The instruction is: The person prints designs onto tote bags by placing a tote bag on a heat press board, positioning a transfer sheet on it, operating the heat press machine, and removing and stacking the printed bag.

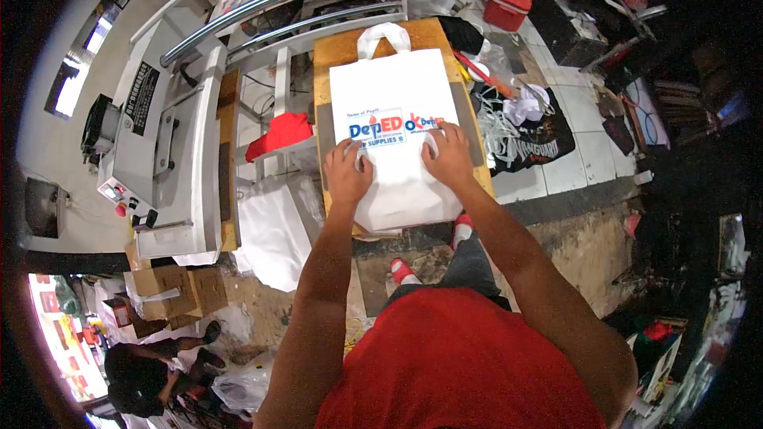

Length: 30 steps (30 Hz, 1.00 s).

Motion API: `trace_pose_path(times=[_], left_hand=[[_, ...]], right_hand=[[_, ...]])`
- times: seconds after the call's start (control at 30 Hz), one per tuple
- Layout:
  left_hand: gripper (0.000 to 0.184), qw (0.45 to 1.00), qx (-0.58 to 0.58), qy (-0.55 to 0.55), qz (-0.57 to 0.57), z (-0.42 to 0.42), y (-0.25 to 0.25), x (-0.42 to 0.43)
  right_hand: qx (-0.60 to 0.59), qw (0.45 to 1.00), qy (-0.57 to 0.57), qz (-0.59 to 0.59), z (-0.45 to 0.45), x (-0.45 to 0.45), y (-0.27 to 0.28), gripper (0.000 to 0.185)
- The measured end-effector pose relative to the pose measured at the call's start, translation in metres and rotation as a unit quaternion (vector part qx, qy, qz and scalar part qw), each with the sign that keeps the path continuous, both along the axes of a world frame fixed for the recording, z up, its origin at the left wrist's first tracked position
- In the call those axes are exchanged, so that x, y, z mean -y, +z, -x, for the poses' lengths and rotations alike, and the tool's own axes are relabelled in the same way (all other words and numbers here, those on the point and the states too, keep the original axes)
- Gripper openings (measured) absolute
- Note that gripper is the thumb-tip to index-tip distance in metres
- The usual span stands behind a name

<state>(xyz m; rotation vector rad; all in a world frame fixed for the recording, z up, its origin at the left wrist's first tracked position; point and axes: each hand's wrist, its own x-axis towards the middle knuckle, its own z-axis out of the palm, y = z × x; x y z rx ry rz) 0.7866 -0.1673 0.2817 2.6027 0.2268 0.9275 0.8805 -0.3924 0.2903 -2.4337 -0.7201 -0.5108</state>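
Observation:
A white bag [389, 87] with blue and red DepED print lies flat on a wooden board [324, 40], its looped handle pointing away from me. My left hand [347, 172] rests on the bag's left side, fingers apart, at the left end of the print. On the right side, my right hand [450, 155] presses on the bag with its fingers spread, near the right end of the print. Both hands lie on top of the bag, and the lower part of the bag shows between and below them.
A white machine frame with metal rollers [286, 12] stands at the left and behind. White bags [274, 230] and red cloth [280, 135] lie left of the board. Plastic and a black bag [540, 139] are at the right. Another person [143, 373] is at the lower left, near cardboard boxes [163, 290].

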Motion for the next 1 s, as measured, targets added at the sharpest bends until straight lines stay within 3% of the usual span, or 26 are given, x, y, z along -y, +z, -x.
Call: trace_pose_path(times=[0.73,1.0], left_hand=[[0.033,1.0,0.006,-0.008,0.004,0.001,0.003,-0.001],[0.036,0.988,0.067,-0.023,0.139,0.012,0.013,-0.023]], right_hand=[[0.001,1.0,0.006,-0.006,-0.001,0.0,0.001,0.038],[0.003,1.0,-0.001,-0.03,0.001,-0.002,0.005,0.051]])
